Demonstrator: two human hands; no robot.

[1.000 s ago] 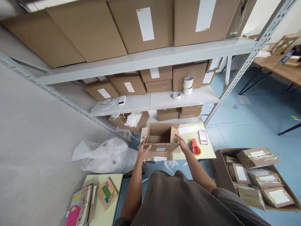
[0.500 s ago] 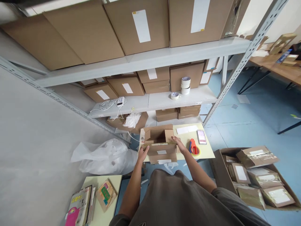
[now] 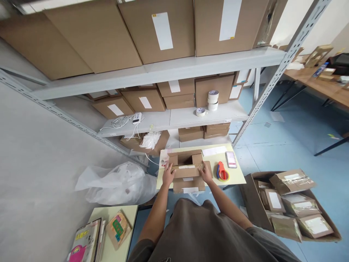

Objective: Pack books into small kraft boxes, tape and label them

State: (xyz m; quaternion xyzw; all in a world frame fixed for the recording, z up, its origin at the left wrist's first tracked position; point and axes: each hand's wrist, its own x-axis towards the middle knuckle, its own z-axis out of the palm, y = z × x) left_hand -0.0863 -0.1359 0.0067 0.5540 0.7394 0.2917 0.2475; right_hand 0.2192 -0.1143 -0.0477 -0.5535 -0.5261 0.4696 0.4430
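Note:
A brown cardboard box (image 3: 188, 171) sits on the pale yellow table in front of me, its top open and its inside dark. My left hand (image 3: 168, 175) grips the left end of the box's front flap, thumb on the near side. At the right end, my right hand (image 3: 206, 173) holds the same flap near the corner. A side flap juts out to the right, behind that hand. White labels and clear tape show on the box front. Right of the box lies a red and blue tape dispenser (image 3: 223, 171), with a phone (image 3: 231, 159) and a white paper strip (image 3: 214, 150) behind it.
Grey metal shelving (image 3: 169, 78) with cartons rises behind the pale yellow table (image 3: 236, 178). Tape rolls (image 3: 213, 100) stand on its middle shelf. A large carton (image 3: 253, 203) of taped parcels is at right. A white plastic bag (image 3: 120, 183) and books (image 3: 85, 238) are at left.
The box's front flap has folded inward over the opening, which now looks narrower. My right hand has moved lower, toward me, along the box's right side. The view has shifted slightly.

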